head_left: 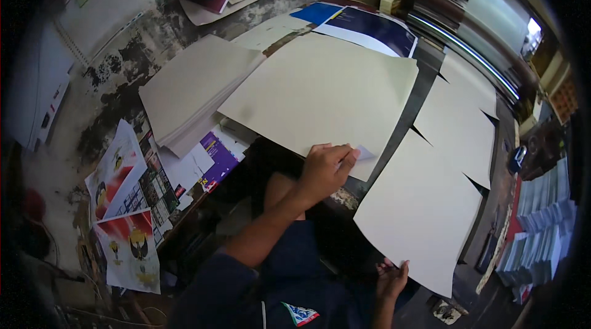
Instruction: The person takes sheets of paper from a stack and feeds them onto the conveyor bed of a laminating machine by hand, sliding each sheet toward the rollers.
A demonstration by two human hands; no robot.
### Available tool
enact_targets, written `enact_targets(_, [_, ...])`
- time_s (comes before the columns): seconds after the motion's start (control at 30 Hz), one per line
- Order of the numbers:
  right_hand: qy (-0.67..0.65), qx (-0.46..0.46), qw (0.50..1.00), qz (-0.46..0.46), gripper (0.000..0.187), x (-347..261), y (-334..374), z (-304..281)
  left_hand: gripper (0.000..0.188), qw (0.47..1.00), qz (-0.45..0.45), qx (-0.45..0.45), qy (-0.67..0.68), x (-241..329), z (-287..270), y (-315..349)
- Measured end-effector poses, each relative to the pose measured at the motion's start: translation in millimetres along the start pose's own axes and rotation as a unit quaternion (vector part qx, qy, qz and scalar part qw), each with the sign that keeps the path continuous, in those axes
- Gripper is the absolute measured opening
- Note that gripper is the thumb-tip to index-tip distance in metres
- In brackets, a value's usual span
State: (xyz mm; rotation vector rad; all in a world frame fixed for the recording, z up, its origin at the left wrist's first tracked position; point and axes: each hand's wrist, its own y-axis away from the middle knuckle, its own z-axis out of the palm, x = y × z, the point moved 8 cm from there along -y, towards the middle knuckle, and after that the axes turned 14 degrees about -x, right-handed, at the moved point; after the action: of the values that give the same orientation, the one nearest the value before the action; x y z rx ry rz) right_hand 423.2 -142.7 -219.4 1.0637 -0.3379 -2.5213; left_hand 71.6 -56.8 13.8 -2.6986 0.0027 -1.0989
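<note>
In the middle lies a large cream paper sheet [320, 89] on a dark table. My left hand [329, 169] is closed at its near right corner, pinching the lifted corner between thumb and fingers. A pale bluish underside shows beside the fingertips. To the right, several more cream sheets [425, 206] lie overlapping in a long row, with dark pointed gaps along their edges. Lower down, my right hand [392, 276] is at the near edge of the closest of these sheets, thumb over the edge and fingers curled against it.
A thick stack of cream sheets [197, 82] lies on the left. Printed papers [126, 230] and a purple print [218, 159] sit nearer. A dark blue print [375, 30] lies at the back. A long metal roller machine [468, 52] stands far right, with piled paper bundles [538, 224] below.
</note>
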Motion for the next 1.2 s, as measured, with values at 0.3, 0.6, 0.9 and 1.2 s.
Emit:
enact_targets(0.3, [0.042,0.008,0.996,-0.083,0.048,-21.9,-29.1,12.2,0.027,0.995,0.064,0.05,-0.052,4.3,10.9,9.2])
enact_targets(0.6, [0.053,0.041,0.991,-0.119,0.069,-40.3,-34.1,13.7,0.032,0.993,0.059,0.042,0.091,33.9,-8.5,21.4])
enact_targets(0.9, [0.035,-0.021,0.993,-0.111,0.064,-67.6,-11.9,35.9,0.039,0.906,0.291,-0.292,0.098,76.6,52.8,56.5])
enact_targets(1.2, [0.077,-0.011,0.996,0.033,0.027,3.6,30.7,-19.6,0.042,0.959,0.22,-0.158,0.079,101.8,82.4,11.3])
